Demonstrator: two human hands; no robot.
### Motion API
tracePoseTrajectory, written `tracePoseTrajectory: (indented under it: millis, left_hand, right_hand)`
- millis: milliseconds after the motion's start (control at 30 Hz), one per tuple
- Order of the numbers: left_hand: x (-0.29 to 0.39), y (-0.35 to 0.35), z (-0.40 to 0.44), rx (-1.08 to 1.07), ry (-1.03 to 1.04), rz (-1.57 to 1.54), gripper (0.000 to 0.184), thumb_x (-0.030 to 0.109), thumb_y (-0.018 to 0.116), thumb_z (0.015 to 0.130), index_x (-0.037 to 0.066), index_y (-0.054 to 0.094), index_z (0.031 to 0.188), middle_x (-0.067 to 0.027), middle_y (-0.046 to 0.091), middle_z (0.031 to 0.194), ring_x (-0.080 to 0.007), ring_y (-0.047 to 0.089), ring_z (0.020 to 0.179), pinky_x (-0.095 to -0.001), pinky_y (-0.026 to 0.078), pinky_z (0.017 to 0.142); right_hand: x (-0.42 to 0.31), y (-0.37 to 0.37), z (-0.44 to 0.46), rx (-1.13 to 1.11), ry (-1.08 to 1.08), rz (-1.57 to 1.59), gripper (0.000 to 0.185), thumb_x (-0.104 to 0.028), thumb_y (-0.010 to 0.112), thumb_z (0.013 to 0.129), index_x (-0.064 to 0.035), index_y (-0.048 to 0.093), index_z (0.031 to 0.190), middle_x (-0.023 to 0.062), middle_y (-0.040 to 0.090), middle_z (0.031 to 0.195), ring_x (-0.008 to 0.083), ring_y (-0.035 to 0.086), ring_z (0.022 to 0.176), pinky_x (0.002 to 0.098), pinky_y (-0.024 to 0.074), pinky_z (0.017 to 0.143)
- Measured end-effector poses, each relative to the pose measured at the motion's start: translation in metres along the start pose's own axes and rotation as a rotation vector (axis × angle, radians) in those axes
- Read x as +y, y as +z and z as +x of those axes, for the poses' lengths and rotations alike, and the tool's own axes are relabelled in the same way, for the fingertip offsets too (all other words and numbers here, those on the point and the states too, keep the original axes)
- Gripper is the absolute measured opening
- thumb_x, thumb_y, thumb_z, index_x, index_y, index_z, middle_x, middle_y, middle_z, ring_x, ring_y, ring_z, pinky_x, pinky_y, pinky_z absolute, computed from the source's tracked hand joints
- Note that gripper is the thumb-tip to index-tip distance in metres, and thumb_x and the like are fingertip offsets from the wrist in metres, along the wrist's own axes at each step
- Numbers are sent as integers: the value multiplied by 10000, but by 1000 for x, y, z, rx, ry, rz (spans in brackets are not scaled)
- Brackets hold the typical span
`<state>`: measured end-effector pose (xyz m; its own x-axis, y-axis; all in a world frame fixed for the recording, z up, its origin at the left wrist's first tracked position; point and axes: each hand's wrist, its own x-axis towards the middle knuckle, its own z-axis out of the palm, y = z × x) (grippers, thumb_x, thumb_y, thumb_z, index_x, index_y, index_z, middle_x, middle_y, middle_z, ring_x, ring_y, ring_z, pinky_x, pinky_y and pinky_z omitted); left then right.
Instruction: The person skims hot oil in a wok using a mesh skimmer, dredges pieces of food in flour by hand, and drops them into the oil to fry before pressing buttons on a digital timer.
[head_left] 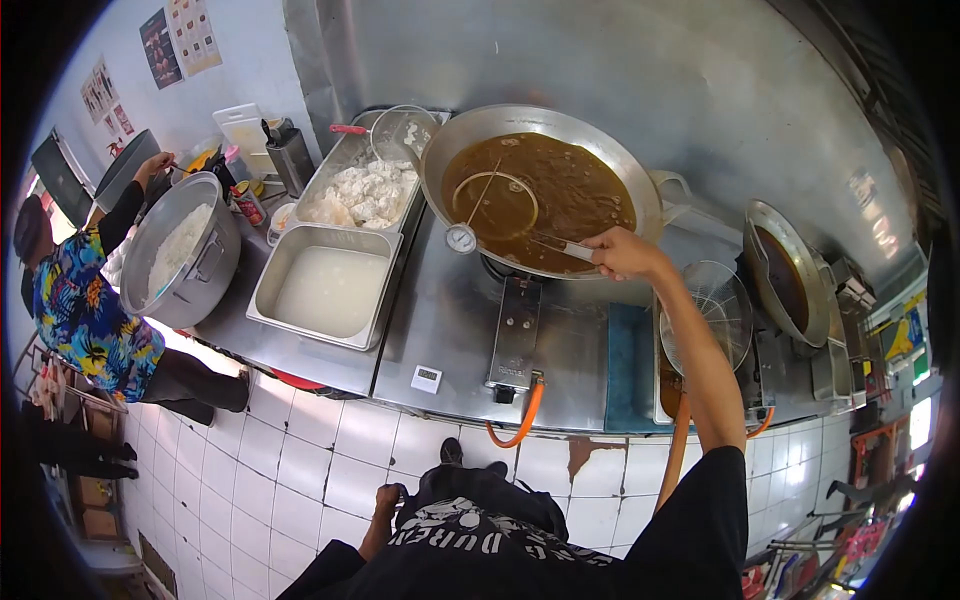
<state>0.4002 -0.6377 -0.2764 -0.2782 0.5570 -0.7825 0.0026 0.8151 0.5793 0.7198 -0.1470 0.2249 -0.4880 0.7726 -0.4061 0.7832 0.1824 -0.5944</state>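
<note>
My right hand (622, 254) is closed around the light handle of a metal utensil (578, 250), whose far end reaches into the brown oil (590, 190) of a large wok (642, 160). Inside the wok's left part a round wire hoop lies in the oil, and a dial thermometer (461, 238) rests at the near left rim with its probe over the oil. Down by my waist, my left hand (388, 495) is closed at a dark piece of cloth or strap; what it grips is hard to make out.
Left of the wok are a tray of white-coated pieces (370, 195), a pan of whitish liquid (330, 290) and a big pot (225, 250) near another person (90, 310). A timer (426, 378) and burner (514, 335) are in front. A strainer (708, 310) and second wok (822, 290) stand right.
</note>
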Motion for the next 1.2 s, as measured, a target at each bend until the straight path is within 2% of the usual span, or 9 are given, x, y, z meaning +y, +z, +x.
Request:
tracePoseTrajectory:
  millis: [100, 267, 333, 533, 733, 867, 1000, 1067, 1200]
  left_hand:
    - [-8, -2, -1, -53, 209, 142, 259, 194, 591, 708, 32, 611, 910, -93, 584, 853, -226, 586, 762, -363, 471, 574]
    - [47, 4, -18, 149, -208, -249, 289, 222, 570, 759, 18, 587, 965, -86, 587, 823, -186, 572, 689, -318, 451, 533]
    - [68, 2, -16, 148, -178, -232, 313, 246, 568, 779, 20, 574, 996, -72, 589, 799, -171, 564, 673, -308, 440, 524]
    - [196, 33, -50, -228, 461, 57, 296, 259, 553, 828, 3, 616, 963, -71, 622, 852, -163, 571, 770, -279, 450, 701]
    - [333, 169, -145, -1002, 832, 564, 434, 366, 475, 901, 20, 510, 1160, -107, 564, 1104, -190, 518, 1045, -292, 376, 918]
    - [346, 265, -204, -1319, 720, 528, 634, 546, 453, 853, 33, 450, 1224, -134, 493, 1180, -220, 453, 1107, -316, 351, 938]
    - [315, 321, -226, -1513, 141, 406, 863, 701, 486, 723, 81, 348, 1307, -136, 450, 1233, -285, 433, 1119, -388, 380, 880]
    - [304, 330, -235, -1633, 38, 238, 847, 674, 492, 742, 118, 270, 1342, -154, 414, 1242, -270, 413, 1132, -371, 367, 886]
    - [293, 336, -236, -1721, -69, 128, 770, 616, 506, 773, 126, 279, 1322, -124, 383, 1217, -221, 443, 1041, -340, 374, 854]
  right_hand:
    - [13, -11, -15, -44, 33, 226, 500, -102, 465, 760, -9, 459, 1251, -25, 454, 536, 54, 367, 412, 213, 311, 376]
    - [29, -22, -38, -66, 132, 522, 462, -81, 454, 774, 12, 469, 1226, -24, 440, 566, 13, 301, 384, 168, 225, 323]
    - [30, -25, -48, -63, 144, 552, 461, -75, 452, 773, 23, 464, 1224, -20, 440, 570, 9, 296, 378, 164, 216, 316]
    - [34, -28, -70, 34, 189, 614, 451, -35, 457, 763, 59, 457, 1204, -16, 441, 571, 9, 295, 369, 165, 217, 306]
    - [40, -33, -84, 114, 152, 674, 405, -56, 462, 772, 71, 468, 1157, -3, 471, 595, 22, 335, 391, 175, 229, 319]
    - [49, -33, -78, 308, 98, 656, 239, -71, 469, 770, 35, 548, 970, -3, 480, 596, 41, 349, 390, 191, 256, 332]
    - [55, -45, -61, 415, 137, 409, 236, -74, 458, 794, 31, 583, 964, 18, 481, 568, 56, 366, 378, 206, 269, 333]
    - [68, -53, -44, 567, 158, 62, 153, -89, 454, 754, 8, 572, 757, 115, 562, 631, 198, 547, 480, 319, 417, 416]
    - [86, -55, -9, 851, 76, -621, 174, -99, 458, 760, 27, 578, 765, 228, 604, 758, 318, 621, 686, 416, 490, 583]
